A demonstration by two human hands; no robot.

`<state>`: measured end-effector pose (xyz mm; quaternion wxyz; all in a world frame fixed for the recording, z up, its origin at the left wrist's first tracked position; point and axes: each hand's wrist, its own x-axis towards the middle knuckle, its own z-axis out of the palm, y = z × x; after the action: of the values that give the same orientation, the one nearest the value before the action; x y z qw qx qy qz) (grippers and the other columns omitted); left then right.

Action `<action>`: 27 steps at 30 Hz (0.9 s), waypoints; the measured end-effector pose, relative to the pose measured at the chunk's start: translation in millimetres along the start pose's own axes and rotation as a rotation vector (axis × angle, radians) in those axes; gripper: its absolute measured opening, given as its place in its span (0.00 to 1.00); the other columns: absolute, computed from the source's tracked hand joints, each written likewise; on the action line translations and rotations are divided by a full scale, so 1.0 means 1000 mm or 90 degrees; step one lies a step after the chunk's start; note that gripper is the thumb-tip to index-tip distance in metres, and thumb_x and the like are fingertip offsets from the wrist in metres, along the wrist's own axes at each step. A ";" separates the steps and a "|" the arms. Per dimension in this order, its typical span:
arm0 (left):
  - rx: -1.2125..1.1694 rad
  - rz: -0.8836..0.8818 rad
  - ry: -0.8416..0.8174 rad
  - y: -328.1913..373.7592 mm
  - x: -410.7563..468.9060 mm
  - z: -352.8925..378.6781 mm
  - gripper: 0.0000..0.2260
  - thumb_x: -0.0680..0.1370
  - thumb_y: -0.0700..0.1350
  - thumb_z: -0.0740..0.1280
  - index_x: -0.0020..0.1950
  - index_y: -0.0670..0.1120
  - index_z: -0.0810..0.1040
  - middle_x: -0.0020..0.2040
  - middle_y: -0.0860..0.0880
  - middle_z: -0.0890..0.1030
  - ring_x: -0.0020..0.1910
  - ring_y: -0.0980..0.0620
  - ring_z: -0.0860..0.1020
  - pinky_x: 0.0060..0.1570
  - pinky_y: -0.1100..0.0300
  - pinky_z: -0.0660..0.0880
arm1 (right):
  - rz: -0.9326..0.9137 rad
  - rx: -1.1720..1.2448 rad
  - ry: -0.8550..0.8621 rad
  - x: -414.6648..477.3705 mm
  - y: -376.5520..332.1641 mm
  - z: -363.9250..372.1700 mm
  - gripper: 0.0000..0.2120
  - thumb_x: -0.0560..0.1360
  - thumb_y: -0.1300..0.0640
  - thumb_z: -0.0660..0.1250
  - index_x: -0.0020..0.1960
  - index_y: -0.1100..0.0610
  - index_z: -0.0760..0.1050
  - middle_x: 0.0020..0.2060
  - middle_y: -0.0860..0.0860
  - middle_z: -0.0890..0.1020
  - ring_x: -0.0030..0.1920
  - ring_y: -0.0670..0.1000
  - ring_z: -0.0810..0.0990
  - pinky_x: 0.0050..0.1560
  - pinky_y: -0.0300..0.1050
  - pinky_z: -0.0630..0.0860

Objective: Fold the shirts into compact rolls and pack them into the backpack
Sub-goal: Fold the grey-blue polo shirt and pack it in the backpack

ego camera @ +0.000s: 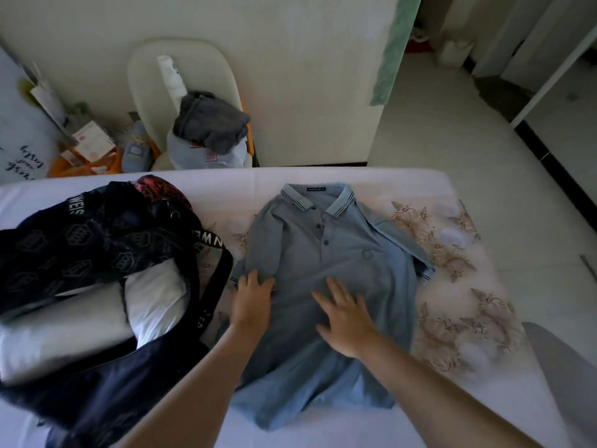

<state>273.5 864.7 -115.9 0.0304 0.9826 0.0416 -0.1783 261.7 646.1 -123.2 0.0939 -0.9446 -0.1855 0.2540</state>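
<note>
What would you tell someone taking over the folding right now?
Left hand: open, resting on the folded-in sleeve.
Right hand: open, flat on the blue polo shirt.
The shirt lies face up on the bed. The dark backpack sits open beside it, with white bundles inside.
Done: one sleeve folded in.
Left: fold the other sleeve, roll the shirt, pack it.

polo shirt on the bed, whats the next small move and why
Probably fold the spread sleeve in over the polo shirt. The other sleeve already lies folded across the chest under the left hand, and the right hand rests flat on the middle, so evening both sides would give a narrow strip to roll.
</note>
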 end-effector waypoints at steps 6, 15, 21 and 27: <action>-0.066 -0.152 0.203 -0.041 0.037 -0.070 0.20 0.77 0.36 0.62 0.70 0.39 0.67 0.69 0.38 0.68 0.66 0.38 0.69 0.58 0.48 0.72 | 0.001 -0.043 -0.070 0.001 0.012 0.017 0.45 0.74 0.31 0.62 0.80 0.40 0.38 0.78 0.50 0.29 0.78 0.51 0.32 0.77 0.63 0.38; -0.183 0.204 0.024 -0.029 -0.023 -0.036 0.14 0.73 0.52 0.70 0.58 0.55 0.78 0.61 0.50 0.72 0.64 0.46 0.69 0.62 0.54 0.67 | 0.009 -0.012 0.115 -0.021 0.000 0.028 0.38 0.74 0.36 0.63 0.79 0.50 0.59 0.78 0.57 0.56 0.78 0.59 0.56 0.75 0.56 0.58; 0.026 0.307 -0.238 -0.038 -0.077 0.022 0.28 0.64 0.55 0.76 0.62 0.53 0.71 0.62 0.50 0.65 0.61 0.48 0.64 0.59 0.52 0.66 | -0.093 -0.056 0.135 -0.086 0.001 0.053 0.42 0.60 0.35 0.65 0.71 0.48 0.67 0.68 0.52 0.67 0.66 0.54 0.67 0.68 0.51 0.68; -0.107 0.233 -0.273 -0.043 -0.073 -0.005 0.07 0.78 0.39 0.61 0.52 0.46 0.76 0.57 0.44 0.78 0.59 0.45 0.76 0.45 0.61 0.65 | 0.007 -0.091 0.127 -0.089 0.015 0.037 0.18 0.52 0.59 0.79 0.40 0.52 0.77 0.37 0.51 0.81 0.37 0.53 0.82 0.36 0.44 0.76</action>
<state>203.3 902.8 -87.4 0.1516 0.9076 -0.1295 -0.3695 176.1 599.7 -119.5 0.0433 -0.9705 -0.1874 0.1453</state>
